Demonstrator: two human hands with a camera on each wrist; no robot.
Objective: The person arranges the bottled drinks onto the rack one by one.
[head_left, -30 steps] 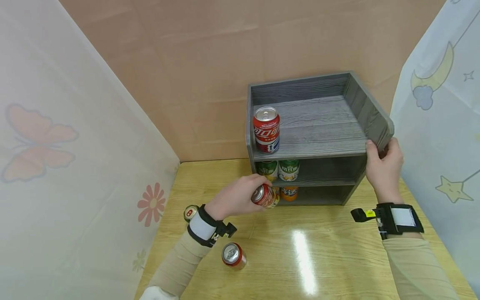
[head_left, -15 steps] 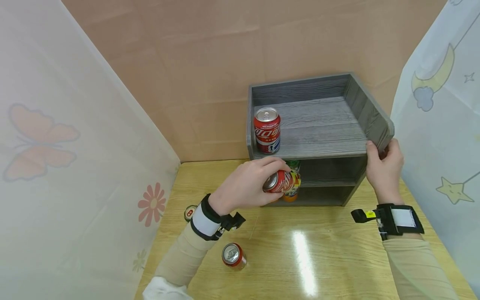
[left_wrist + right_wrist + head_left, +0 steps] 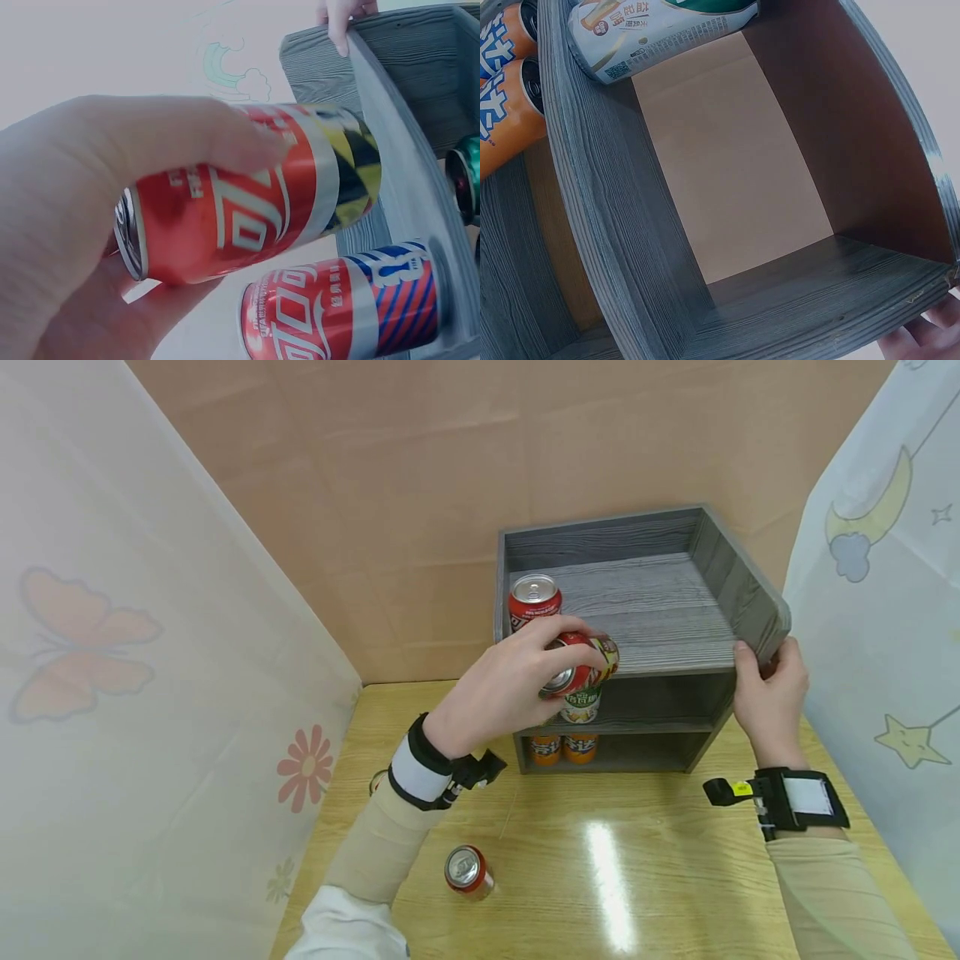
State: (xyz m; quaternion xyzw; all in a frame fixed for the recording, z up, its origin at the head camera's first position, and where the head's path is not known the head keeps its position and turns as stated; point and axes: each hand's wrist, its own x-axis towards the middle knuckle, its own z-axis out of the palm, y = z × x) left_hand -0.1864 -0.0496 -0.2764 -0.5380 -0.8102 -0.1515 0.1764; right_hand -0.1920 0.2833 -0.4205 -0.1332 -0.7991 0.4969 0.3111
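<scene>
My left hand (image 3: 506,689) grips a red cola can (image 3: 300,176) with a yellow-and-black checked base. Tilted onto its side, this can hovers before the front edge of the grey wooden shelf unit's (image 3: 645,610) top level. Just beside it, another red cola can (image 3: 536,590) stands upright on that level, partly covered by my fingers. My right hand (image 3: 774,697) holds the front edge of the unit's right side panel, thumb on the inner side. In the right wrist view only a few of its fingers (image 3: 341,34) show at the corner.
A green-and-white can (image 3: 581,704) stands on the middle level. Two orange soda cans (image 3: 581,748) fill the bottom level's left. A red can (image 3: 467,871) stands on the wooden table (image 3: 547,877). Another can (image 3: 375,782) is mostly hidden behind my left wrist.
My left hand has lifted the cola can up and rightward, from the bottom level's front to the top level's edge. My right hand keeps its hold on the side panel.
</scene>
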